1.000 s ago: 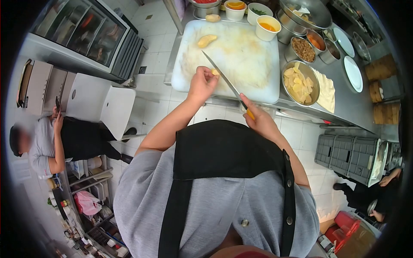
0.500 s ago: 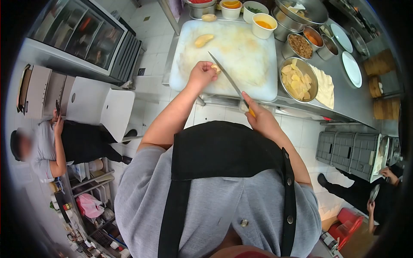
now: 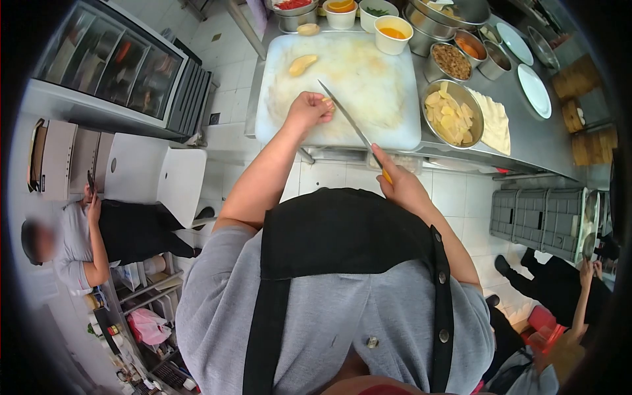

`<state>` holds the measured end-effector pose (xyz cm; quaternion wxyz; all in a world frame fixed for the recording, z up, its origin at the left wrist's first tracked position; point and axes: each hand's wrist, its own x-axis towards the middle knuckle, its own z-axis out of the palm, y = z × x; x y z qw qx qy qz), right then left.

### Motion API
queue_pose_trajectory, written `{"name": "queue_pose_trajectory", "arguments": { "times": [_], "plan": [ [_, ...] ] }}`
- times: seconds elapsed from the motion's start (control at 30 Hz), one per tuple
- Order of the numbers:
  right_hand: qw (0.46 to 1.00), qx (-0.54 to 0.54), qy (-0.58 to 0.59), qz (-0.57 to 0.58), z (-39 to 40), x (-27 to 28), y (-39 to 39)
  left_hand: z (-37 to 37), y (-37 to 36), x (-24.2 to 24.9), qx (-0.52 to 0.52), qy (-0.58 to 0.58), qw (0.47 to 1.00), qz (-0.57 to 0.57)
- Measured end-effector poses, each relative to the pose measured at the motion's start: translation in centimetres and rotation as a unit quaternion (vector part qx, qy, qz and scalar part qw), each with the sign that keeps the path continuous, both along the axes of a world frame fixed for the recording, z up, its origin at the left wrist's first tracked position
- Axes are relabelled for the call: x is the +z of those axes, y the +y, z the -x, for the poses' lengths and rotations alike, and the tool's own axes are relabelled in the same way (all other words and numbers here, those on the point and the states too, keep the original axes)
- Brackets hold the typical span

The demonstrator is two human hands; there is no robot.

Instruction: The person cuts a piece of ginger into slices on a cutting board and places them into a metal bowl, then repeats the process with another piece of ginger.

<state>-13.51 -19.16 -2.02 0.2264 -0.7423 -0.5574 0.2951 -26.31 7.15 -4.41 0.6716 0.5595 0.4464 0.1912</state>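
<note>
Near the front of the white cutting board (image 3: 368, 85), my left hand (image 3: 308, 112) is closed around a small pale yellow piece (image 3: 327, 102). My right hand (image 3: 397, 176) grips the yellow-handled knife (image 3: 350, 120), whose blade points up and left, close to the fingers of my left hand. A peeled yellow piece (image 3: 303, 65) lies at the board's upper left, and another, brownish one (image 3: 308, 29) rests just beyond its back edge. To the right of the board, a steel bowl (image 3: 480, 125) holds pale yellow slices (image 3: 451, 116).
Behind the board stand tubs, one with orange liquid (image 3: 393, 33). A container of brown crumbs (image 3: 451, 61), a folded cloth (image 3: 491, 122) and white plates (image 3: 534, 91) are at right. One person (image 3: 82, 237) stands at left; others are at lower right.
The view has shifted slightly. Both hands keep nearly the same pose. At lower right another person has come into view, and the person there has moved their arms.
</note>
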Motion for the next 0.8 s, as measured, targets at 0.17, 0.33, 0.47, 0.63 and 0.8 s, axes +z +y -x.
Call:
{"name": "queue_pose_trajectory", "arguments": {
  "times": [0.17, 0.33, 0.47, 0.63, 0.8],
  "plan": [
    [1.0, 0.006, -0.015, -0.009, 0.3, -0.2, -1.5, 0.2, -0.2, -0.7, 0.02, -0.025, 0.999, -0.001],
    [1.0, 0.009, -0.022, 0.003, 0.5, 0.3, -2.3, 0.4, 0.1, -0.8, -0.001, -0.03, 1.0, 0.004],
    [0.999, 0.011, -0.043, 0.008, 0.7, 0.6, -2.4, 0.5, 0.0, -0.3, -0.007, -0.027, 1.0, 0.008],
    [0.996, 0.004, -0.067, 0.056, 1.1, 1.5, -1.6, 0.4, 0.1, -0.1, -0.014, -0.016, 1.0, 0.011],
    [0.993, 0.01, -0.092, 0.073, 1.2, 1.6, 0.4, 0.4, 0.1, -0.2, -0.017, -0.009, 1.0, 0.005]
  ]
}}
